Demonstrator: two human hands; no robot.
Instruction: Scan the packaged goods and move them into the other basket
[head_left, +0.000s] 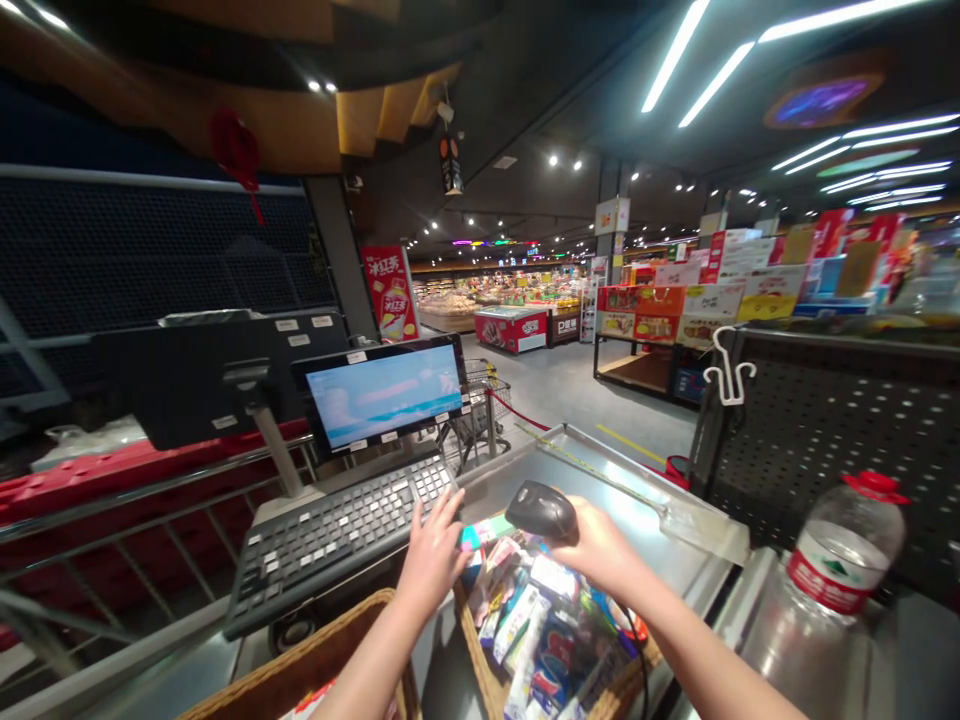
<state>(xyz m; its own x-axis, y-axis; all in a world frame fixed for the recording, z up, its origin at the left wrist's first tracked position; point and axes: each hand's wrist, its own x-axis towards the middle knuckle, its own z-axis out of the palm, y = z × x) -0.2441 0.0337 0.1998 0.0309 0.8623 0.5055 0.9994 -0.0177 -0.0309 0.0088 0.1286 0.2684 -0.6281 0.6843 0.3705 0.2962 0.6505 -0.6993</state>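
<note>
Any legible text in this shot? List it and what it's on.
"冰红茶" on the red poster by the pillar.
Packets in the wicker basket: too small and blurred.
Water bottle label: too blurred.
Keyboard keys: too small.
Handheld barcode scanner: no legible marking.
Stacked boxes on the right: too blurred.

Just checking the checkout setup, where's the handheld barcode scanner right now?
In the head view, the handheld barcode scanner sits in the right hand, above the wicker basket of packaged goods, with the stainless steel counter behind it.
</note>
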